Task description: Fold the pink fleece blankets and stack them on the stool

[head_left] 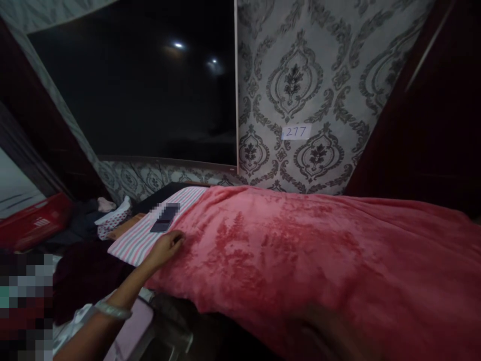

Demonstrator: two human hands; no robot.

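Rightward from our left hand (168,248) at its left end, the blanket (278,240) stretches lengthwise past our blurred right hand (328,326), and we cannot tell whether either grips.

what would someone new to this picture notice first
Probably the pink blanket, spread across the middle and right, with the left hand at its left edge. Behind it, a big dark screen fills the upper left, and a paper marked 277 stands out on the patterned wallpaper.
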